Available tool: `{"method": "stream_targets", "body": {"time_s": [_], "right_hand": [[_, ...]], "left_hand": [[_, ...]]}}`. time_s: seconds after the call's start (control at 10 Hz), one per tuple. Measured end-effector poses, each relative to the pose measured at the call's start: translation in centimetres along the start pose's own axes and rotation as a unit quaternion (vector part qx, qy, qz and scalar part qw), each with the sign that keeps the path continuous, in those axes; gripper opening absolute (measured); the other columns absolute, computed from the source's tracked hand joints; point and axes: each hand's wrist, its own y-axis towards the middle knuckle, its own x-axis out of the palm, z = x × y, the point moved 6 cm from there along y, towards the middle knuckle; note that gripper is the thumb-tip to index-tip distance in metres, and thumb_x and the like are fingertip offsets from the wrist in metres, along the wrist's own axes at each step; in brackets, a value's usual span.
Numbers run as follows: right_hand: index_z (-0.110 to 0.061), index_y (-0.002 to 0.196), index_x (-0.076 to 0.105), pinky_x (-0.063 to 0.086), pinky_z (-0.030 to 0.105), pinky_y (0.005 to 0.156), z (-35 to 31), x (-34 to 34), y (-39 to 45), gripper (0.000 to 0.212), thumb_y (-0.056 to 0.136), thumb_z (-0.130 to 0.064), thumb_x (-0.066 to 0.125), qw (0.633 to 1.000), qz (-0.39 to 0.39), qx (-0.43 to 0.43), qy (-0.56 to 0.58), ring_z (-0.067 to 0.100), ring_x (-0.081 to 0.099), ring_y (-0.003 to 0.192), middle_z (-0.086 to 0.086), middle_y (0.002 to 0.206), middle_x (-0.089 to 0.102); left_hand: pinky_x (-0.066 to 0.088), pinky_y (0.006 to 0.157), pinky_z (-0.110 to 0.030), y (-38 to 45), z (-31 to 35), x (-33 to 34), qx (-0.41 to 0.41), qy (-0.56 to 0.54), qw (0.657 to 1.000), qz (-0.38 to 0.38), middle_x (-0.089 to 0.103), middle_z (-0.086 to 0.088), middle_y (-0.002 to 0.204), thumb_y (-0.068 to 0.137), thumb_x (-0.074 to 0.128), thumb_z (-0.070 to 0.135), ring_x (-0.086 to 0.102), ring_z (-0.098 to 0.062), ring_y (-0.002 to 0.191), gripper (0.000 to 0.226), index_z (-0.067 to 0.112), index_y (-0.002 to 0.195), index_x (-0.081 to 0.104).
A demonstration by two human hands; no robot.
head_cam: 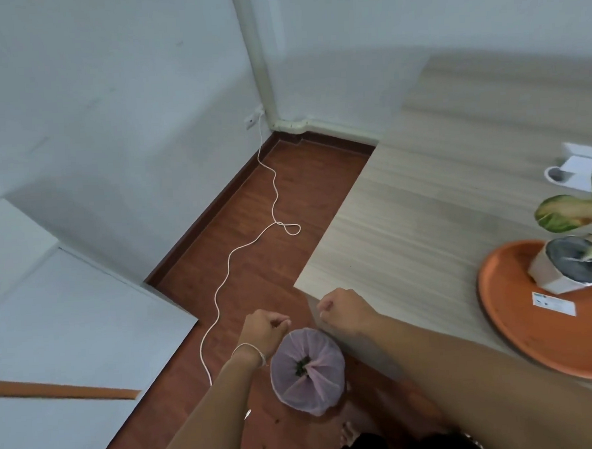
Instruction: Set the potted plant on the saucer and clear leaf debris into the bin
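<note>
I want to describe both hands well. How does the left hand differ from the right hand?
The left hand hangs over the floor, just above the bin; the right hand is at the table edge. The left wrist wears a thin white band; the right wrist is bare. Both are loosely closed, and no debris shows in either.

Your table [423, 200] fills the right side, its near left corner just ahead of your right hand [344, 312]. On the table at far right sits the saucer [520, 343], and the potted plant [571, 264] stands on it, toward its far edge. A small box [574, 172] lies on the table behind the plant. The bin [307, 371] stands on the floor [286, 190] left of the table, below and between your two hands, with leaf debris [301, 366] inside it. Your left hand [264, 332] hangs over the bin's left rim. A cable [241, 249] runs across the floor from the wall socket [253, 117] in the far corner toward you, passing left of the bin.
</note>
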Motion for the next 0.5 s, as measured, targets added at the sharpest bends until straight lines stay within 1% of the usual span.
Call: {"method": "stream_targets", "body": {"time_s": [0.1,0.2,0.3,0.4,0.5], "right_hand": [[-0.016,0.099,0.077,0.054,0.029,0.085,3.0,-2.9,-1.5,0.019,0.088,-0.022,0.063,0.999,0.023,-0.002,0.036,0.014,0.068,0.092,-0.001,0.105,0.075],[-0.016,0.103,0.077,0.054,0.024,0.08,7.6,-8.4,-4.0,0.018,0.087,-0.023,0.071,0.992,0.084,0.006,0.098,0.014,0.071,0.088,0.001,0.102,0.076],[-0.017,0.101,0.076,0.052,0.013,0.064,13.6,-15.3,-8.4,0.015,0.088,-0.024,0.072,0.976,0.17,0.033,0.131,0.012,0.071,0.08,-0.001,0.094,0.077],[-0.024,0.098,0.076,0.055,0.024,0.068,20.4,-21.6,-14.4,0.014,0.087,-0.034,0.073,0.951,0.261,0.072,0.152,0.002,0.069,0.073,-0.009,0.09,0.076],[-0.032,0.092,0.076,0.055,0.027,0.07,26.3,-25.2,-20.3,0.009,0.085,-0.038,0.075,0.908,0.352,0.124,0.191,0.004,0.07,0.072,-0.01,0.085,0.076]], "left_hand": [[0.051,0.079,-0.017,0.6,3.4,1.2,0.039,0.013,0.999,-0.012,0.08,0.0,0.096,0.086,0.071,0.025,0.071,-0.007,0.085,0.019,0.015,0.099,0.08],[0.049,0.075,-0.009,1.2,7.8,3.3,0.074,0.028,0.996,-0.039,0.08,0.0,0.097,0.085,0.072,0.029,0.07,-0.004,0.081,0.021,0.015,0.1,0.08],[0.054,0.083,-0.014,1.8,13.1,6.3,0.107,0.028,0.991,-0.079,0.078,-0.001,0.1,0.081,0.075,0.035,0.067,0.0,0.079,0.03,0.014,0.103,0.078],[0.054,0.092,-0.027,1.9,18.8,10.1,0.122,0.032,0.984,-0.127,0.071,0.003,0.11,0.078,0.076,0.044,0.067,-0.01,0.098,0.046,0.017,0.116,0.071],[0.047,0.085,-0.015,1.9,23.8,14.1,0.148,0.039,0.974,-0.17,0.065,0.003,0.116,0.08,0.076,0.042,0.064,-0.01,0.105,0.05,0.019,0.123,0.067]]}}
